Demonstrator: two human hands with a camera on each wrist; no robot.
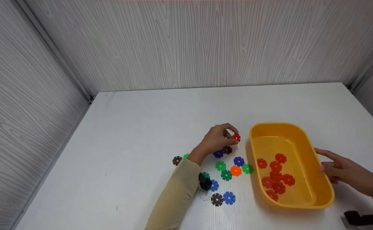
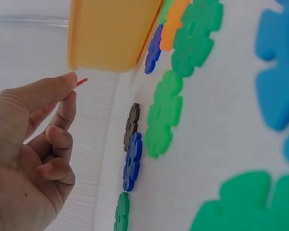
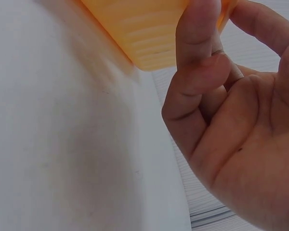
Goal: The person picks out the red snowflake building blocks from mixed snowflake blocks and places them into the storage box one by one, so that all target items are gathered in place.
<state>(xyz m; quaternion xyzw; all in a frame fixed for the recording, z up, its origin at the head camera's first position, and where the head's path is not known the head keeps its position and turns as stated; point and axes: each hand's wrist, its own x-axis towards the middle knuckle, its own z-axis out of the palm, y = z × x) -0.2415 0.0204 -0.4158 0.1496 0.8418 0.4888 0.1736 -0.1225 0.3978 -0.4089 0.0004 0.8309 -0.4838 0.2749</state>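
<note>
A red notched plastic disc is pinched between thumb and forefinger of my left hand, held just left of the yellow tub. In the left wrist view this red disc shows edge-on, and the other fingers curl in towards the palm. My right hand grips the tub's right side, thumb at the rim and fingers against the outer wall. Several red discs lie together on the tub's floor, some overlapping.
Left of the tub lie loose discs: an orange disc, green discs, blue discs and dark brown discs. A clear disc sits near the left sleeve. A wood-grain panel stands behind the white table.
</note>
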